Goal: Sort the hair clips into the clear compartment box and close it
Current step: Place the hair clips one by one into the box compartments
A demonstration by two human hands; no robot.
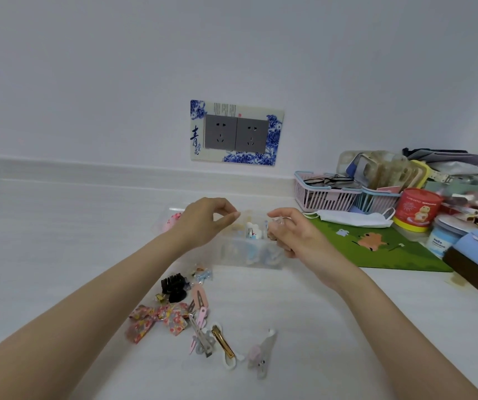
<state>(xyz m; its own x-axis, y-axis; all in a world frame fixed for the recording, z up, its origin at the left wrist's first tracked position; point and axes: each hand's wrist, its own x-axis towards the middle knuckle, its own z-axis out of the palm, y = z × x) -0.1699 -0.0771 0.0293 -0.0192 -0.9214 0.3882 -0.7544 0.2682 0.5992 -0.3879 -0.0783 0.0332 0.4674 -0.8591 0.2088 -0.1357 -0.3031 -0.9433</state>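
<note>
clutter at right: 2 slatted baskets (323,194), face mask (353,217), red tin (418,209), green mat (376,246). 2 grey sockets (236,134) on wall. clear box (249,249) mid-table under both hands. left hand (206,219) pinches lid edge; right hand (292,232) curled, grip unclear. loose hair clips (197,316) nearer, including 1 black claw (174,287), 1 floral bow (156,317). tin text unreadable.

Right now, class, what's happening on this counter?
A person is sorting hair clips into a clear box. Both hands are over it: the left hand pinches near its top edge, and the right hand holds what looks like a small clear clip. Some clips are already inside. A pile with a black claw clip and a floral bow still waits nearby.
</note>
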